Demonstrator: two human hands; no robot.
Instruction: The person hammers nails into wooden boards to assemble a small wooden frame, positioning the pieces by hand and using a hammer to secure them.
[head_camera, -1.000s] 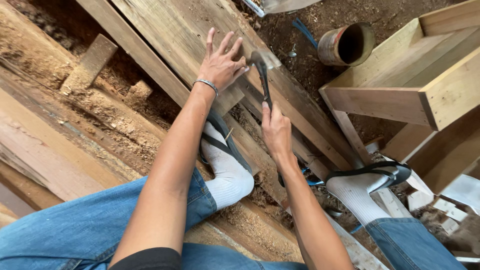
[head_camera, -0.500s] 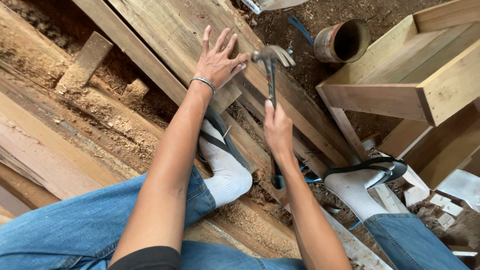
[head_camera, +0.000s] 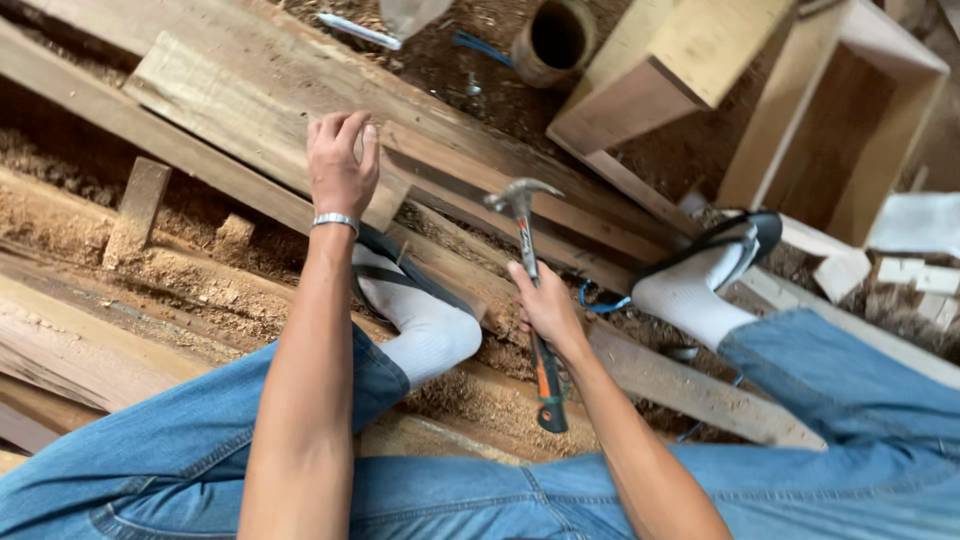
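While my left hand is pressing flat on the plank, fingers spread, my right hand, fingers wrapping the hammer, is hovering just right of it; I'm judging a square strike best.

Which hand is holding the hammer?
The right hand grips the hammer by its handle. The left hand, wearing a bracelet, lies on a plank instead.

You'll see a round brown pipe end just left of the pale open wooden box; white wood offcuts lie right of that box.
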